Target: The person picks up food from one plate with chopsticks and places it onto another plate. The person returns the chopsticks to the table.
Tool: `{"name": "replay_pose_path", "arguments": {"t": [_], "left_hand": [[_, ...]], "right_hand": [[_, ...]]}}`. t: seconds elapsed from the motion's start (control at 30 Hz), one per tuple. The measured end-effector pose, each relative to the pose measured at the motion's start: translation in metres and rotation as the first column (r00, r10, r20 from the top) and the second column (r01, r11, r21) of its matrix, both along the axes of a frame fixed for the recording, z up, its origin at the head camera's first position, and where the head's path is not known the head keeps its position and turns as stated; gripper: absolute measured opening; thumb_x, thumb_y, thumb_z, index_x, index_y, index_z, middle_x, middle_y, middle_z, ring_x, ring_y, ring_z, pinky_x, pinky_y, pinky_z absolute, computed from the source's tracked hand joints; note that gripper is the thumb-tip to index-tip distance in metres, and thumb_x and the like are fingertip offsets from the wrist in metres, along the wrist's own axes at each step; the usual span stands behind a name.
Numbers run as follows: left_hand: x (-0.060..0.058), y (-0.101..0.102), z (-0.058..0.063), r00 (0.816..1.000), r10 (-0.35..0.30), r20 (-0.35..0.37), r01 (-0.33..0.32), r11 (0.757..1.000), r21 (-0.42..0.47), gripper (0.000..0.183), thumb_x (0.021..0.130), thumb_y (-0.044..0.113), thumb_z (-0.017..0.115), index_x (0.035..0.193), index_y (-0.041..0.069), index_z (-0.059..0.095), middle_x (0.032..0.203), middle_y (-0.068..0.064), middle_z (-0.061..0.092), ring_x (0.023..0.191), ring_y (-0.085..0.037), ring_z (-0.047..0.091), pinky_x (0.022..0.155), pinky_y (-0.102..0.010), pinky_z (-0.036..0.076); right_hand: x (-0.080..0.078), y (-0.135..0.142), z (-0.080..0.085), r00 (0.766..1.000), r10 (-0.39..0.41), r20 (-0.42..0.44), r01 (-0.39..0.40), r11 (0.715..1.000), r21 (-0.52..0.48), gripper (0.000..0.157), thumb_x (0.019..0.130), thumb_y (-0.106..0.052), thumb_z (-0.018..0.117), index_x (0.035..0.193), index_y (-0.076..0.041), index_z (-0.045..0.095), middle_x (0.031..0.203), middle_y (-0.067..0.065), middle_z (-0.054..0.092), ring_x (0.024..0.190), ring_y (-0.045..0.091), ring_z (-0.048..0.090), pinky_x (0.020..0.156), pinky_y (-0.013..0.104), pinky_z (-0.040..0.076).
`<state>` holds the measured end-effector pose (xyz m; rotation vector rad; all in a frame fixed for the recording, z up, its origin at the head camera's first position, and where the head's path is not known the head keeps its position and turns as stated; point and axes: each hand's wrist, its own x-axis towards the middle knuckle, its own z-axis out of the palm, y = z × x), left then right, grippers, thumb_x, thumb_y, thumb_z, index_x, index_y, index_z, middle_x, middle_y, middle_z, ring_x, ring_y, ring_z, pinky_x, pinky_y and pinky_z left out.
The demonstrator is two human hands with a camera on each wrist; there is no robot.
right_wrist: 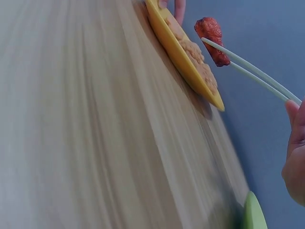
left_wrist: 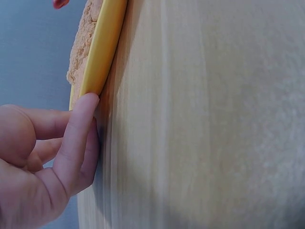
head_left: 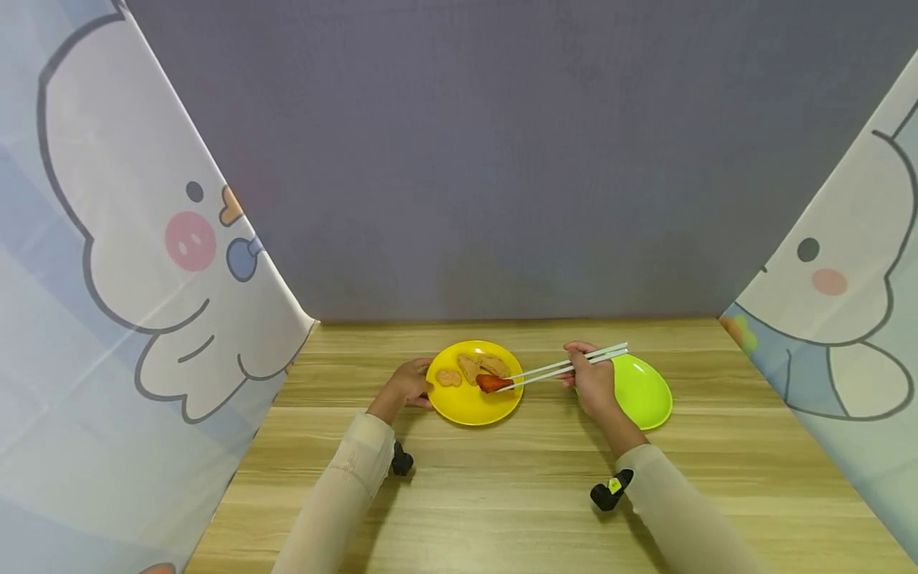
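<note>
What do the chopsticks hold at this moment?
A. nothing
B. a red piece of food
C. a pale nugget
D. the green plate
B: the chopsticks in the right hand pinch a red piece, lifted clear of the yellow plate.

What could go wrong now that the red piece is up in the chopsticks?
The red piece is pinched only at the chopsticks' tips, lifted clear above the yellow plate; it could slip and drop onto the table. The left hand touches only the plate's rim, so a nudge might shift it. The green plate sits partly behind the right hand, easy to bump.
</note>
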<state>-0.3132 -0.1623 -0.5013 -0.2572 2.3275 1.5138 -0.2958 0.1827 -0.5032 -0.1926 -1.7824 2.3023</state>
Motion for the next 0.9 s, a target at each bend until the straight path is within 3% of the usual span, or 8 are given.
{"name": "replay_pose_path", "arguments": {"t": [0.13, 0.27, 0.47, 0.7, 0.9], "left_hand": [[-0.001, -0.001, -0.001, 1.0, 0.0, -0.002, 0.0, 1.0, 0.001, 0.069, 0.093, -0.009, 0.062, 0.154, 0.016, 0.046, 0.134, -0.025, 0.06, 0.071, -0.019, 0.069, 0.059, -0.031, 0.065], [-0.001, -0.001, -0.002, 1.0, 0.004, -0.007, -0.004, 1.0, 0.006, 0.068, 0.092, -0.01, 0.062, 0.153, 0.017, 0.047, 0.13, -0.025, 0.061, 0.071, -0.02, 0.069, 0.058, -0.031, 0.065], [-0.001, -0.001, -0.003, 1.0, -0.001, -0.01, 0.001, 1.0, 0.017, 0.068, 0.092, -0.011, 0.061, 0.153, 0.015, 0.048, 0.128, -0.025, 0.063, 0.07, -0.019, 0.068, 0.056, -0.03, 0.064], [-0.002, -0.001, -0.004, 1.0, 0.0, -0.004, 0.0, 1.0, 0.028, 0.068, 0.093, -0.01, 0.061, 0.153, 0.016, 0.047, 0.134, -0.025, 0.06, 0.073, -0.02, 0.069, 0.059, -0.031, 0.065], [-0.002, -0.001, -0.002, 1.0, -0.005, -0.011, 0.005, 1.0, 0.024, 0.068, 0.092, -0.011, 0.062, 0.153, 0.015, 0.047, 0.133, -0.025, 0.06, 0.074, -0.02, 0.069, 0.059, -0.033, 0.065]], "right_hand": [[0.001, -0.011, -0.004, 1.0, 0.001, 0.017, -0.001, 1.0, -0.007, 0.014, 0.103, -0.009, 0.055, 0.102, -0.002, 0.067, 0.061, 0.003, 0.066, 0.045, 0.011, 0.065, 0.037, 0.021, 0.051], [0.003, -0.02, -0.008, 1.0, 0.023, 0.02, -0.024, 0.999, 0.025, 0.018, 0.104, -0.01, 0.054, 0.108, 0.004, 0.065, 0.061, 0.002, 0.065, 0.047, 0.01, 0.066, 0.039, 0.021, 0.052], [0.007, -0.03, -0.016, 0.999, 0.038, 0.038, -0.041, 0.996, 0.079, 0.019, 0.104, -0.013, 0.055, 0.109, 0.001, 0.066, 0.064, 0.001, 0.067, 0.049, 0.011, 0.067, 0.04, 0.021, 0.054], [0.01, -0.037, -0.024, 0.996, 0.053, 0.065, -0.057, 0.997, 0.061, 0.03, 0.104, -0.011, 0.053, 0.121, 0.014, 0.059, 0.066, 0.003, 0.069, 0.051, 0.012, 0.068, 0.041, 0.022, 0.054], [0.011, -0.037, -0.025, 0.994, 0.071, 0.081, -0.078, 0.993, 0.085, 0.031, 0.104, -0.012, 0.053, 0.123, 0.013, 0.059, 0.067, 0.004, 0.069, 0.052, 0.013, 0.068, 0.041, 0.024, 0.056]]}}
